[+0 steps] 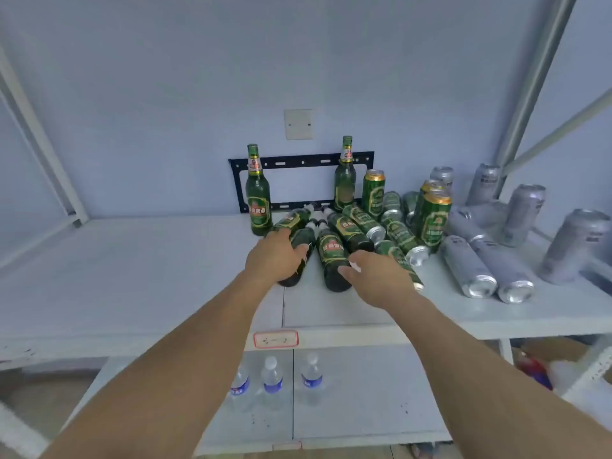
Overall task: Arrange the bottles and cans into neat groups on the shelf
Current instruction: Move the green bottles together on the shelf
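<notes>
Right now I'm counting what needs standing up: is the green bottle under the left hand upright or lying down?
Lying down: the bottle rests on its side under the left hand.

Both bare arms are reaching forward, side by side. The left hand (273,256) is curling palm-down, fingers bent; the right hand (377,276) is cupping, thumb extended leftward.

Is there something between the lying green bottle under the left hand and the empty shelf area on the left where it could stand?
Nothing visible blocks it. The left hand rests on the lying bottle, and the shelf to its left is bare. The standing bottle is further back, off that path.
</notes>
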